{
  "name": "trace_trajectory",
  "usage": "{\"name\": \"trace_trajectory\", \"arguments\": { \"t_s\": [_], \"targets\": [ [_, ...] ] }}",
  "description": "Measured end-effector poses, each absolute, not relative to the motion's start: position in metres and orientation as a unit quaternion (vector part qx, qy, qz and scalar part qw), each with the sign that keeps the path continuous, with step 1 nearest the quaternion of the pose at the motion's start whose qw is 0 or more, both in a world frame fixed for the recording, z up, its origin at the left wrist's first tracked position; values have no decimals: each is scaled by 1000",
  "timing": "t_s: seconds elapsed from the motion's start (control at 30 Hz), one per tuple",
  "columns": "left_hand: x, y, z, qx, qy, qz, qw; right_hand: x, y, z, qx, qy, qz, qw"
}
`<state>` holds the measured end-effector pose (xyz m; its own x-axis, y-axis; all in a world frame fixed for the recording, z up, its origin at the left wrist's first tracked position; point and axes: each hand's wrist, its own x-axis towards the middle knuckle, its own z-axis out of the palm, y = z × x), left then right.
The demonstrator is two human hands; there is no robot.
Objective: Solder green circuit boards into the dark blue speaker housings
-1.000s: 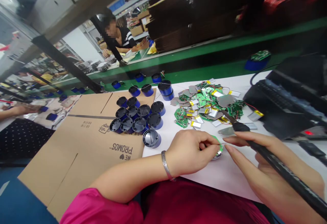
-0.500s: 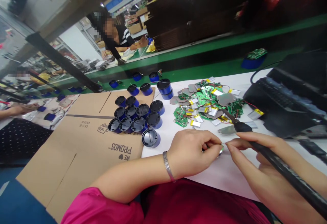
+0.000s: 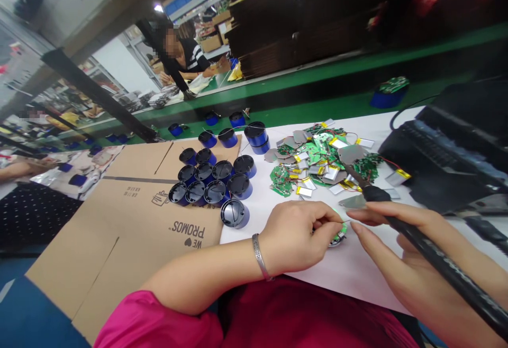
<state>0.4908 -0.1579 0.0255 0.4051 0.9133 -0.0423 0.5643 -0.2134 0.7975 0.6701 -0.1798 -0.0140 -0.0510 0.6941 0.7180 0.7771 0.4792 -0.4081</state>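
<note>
My left hand (image 3: 299,237), wearing a metal bracelet, has thumb and index finger pinched together on a thin wire (image 3: 346,222). Just beneath those fingertips shows part of a small green circuit board (image 3: 338,237), the rest of it hidden by the hand. A black soldering iron (image 3: 432,260) lies across my right hand (image 3: 408,247), gripped there with its tip pointing up and left over the pile of boards. The right thumb and index fingertips are slightly apart, close to the wire's end.
Circuit boards and silver battery packs (image 3: 317,170) are heaped on the white sheet (image 3: 270,215). Several blue cups with black tops (image 3: 214,193) stand left, some on flat cardboard (image 3: 130,237). A dark machine (image 3: 448,157) is at right. Co-workers sit beyond and at left.
My right thumb and index fingertips have parted and drawn slightly away from the wire. More of the green board now shows under my left fingertips.
</note>
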Motion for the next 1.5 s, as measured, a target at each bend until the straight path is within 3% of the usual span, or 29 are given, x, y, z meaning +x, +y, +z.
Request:
{"name": "trace_trajectory", "arguments": {
  "t_s": [0.8, 1.03, 1.3, 1.5],
  "targets": [
    [491, -154, 23, 745, 465, 268, 395, 671, -184, -16, -537, -711, -61, 450],
    [483, -156, 23, 735, 461, 306, 392, 671, -186, -34, -423, -780, 30, 461],
    [483, -164, 19, 787, 405, 325, 332, 674, -193, -37, -431, -775, 38, 461],
    [485, -163, 16, 778, 420, 309, 351, 670, -192, -30, -447, -759, 39, 471]
  ]
}}
